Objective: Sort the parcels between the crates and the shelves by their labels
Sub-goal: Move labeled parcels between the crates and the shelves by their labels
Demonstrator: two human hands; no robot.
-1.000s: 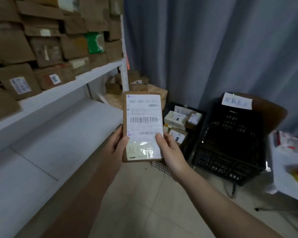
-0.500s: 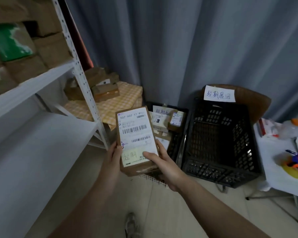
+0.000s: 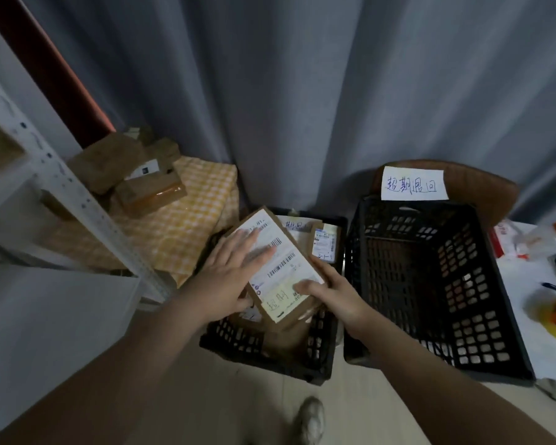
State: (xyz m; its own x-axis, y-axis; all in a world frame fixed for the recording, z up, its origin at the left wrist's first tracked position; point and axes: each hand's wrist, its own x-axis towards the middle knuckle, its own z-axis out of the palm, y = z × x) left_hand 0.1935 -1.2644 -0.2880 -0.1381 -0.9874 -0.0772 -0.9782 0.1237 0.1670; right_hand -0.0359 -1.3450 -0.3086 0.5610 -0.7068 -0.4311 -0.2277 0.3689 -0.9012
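A brown parcel (image 3: 286,268) with a white barcode label and a yellow handwritten note lies tilted over the smaller black crate (image 3: 270,354). My right hand (image 3: 331,293) grips its lower right edge, thumb on the note. My left hand (image 3: 231,277) lies on the label with straight fingers, its thumb at the parcel's lower left edge. Other labelled parcels (image 3: 325,242) sit in that crate. The bigger black crate (image 3: 437,284) to the right holds nothing I can see and carries a handwritten paper sign (image 3: 413,184).
A white metal shelf post (image 3: 77,200) and shelf board (image 3: 55,316) stand at the left. Behind it, brown parcels (image 3: 126,168) lie on a yellow checked cloth (image 3: 180,229). A white table (image 3: 533,277) with small items is at the right. Grey curtain behind; my shoe (image 3: 308,419) below.
The view has swung right and down, away from the shelves. The parcel moved from an upright position down over the smaller crate, and my left hand shifted from its side to flat on the label.
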